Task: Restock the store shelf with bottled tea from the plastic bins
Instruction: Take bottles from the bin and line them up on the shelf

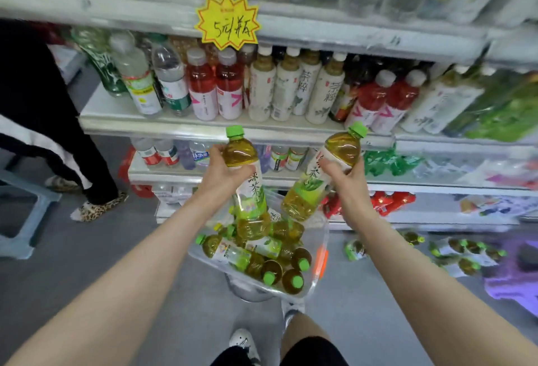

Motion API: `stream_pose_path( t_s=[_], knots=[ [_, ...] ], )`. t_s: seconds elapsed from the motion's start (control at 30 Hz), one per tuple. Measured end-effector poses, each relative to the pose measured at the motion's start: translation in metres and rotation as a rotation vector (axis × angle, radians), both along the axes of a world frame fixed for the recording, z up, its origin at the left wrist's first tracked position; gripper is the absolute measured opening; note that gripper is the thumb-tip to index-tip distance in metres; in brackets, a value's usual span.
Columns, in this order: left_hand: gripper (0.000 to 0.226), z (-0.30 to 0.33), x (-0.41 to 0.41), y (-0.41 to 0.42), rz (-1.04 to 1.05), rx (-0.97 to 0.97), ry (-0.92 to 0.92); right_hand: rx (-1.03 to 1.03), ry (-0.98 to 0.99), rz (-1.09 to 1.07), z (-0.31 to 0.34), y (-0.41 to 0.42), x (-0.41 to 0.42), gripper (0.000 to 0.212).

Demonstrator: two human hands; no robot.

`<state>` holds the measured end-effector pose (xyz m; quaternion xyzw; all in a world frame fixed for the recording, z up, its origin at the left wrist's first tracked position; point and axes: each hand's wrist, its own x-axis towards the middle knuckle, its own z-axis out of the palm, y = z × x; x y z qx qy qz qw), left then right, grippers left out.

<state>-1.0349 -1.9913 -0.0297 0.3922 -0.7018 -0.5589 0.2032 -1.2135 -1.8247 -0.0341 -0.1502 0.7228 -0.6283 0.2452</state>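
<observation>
My left hand [225,172] grips a green-capped bottle of green tea [247,179] around its upper body, nearly upright. My right hand [346,176] grips a second green tea bottle [320,173], tilted with its cap up and to the right. Both bottles hang above a clear plastic bin [318,275] that holds several more green tea bottles [256,252] lying and standing in it. The middle shelf [122,121] lies just beyond the caps, lined with white and red tea bottles.
A yellow star price tag [228,23] hangs from the upper shelf edge. Another person in black trousers and leopard slippers [97,210] stands at the left. More green tea bottles [463,252] lie on the floor at the right beside a purple stool [515,275].
</observation>
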Motion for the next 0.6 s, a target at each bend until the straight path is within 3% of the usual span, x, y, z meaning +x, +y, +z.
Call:
stream_pose_path(
  t_s=[0.1, 0.17, 0.37, 0.47, 0.6],
  knots=[
    [0.083, 0.028, -0.021, 0.016, -0.024, -0.035, 0.005, -0.050, 0.012, -0.052, 0.035, 0.009, -0.003, 0.084],
    [0.083, 0.046, -0.034, 0.025, -0.069, -0.065, 0.021, -0.059, 0.068, -0.077, 0.059, 0.018, -0.006, 0.091],
    [0.075, 0.109, -0.053, 0.039, -0.146, -0.213, 0.104, -0.067, 0.242, -0.036, 0.133, 0.050, -0.027, 0.079],
    [0.079, 0.149, -0.056, 0.039, -0.203, -0.334, 0.152, -0.071, 0.390, 0.008, 0.180, 0.062, -0.033, 0.059],
    [0.084, 0.210, -0.060, 0.033, -0.205, -0.450, 0.225, -0.130, 0.509, 0.012, 0.241, 0.062, -0.043, 0.052]
  ],
)
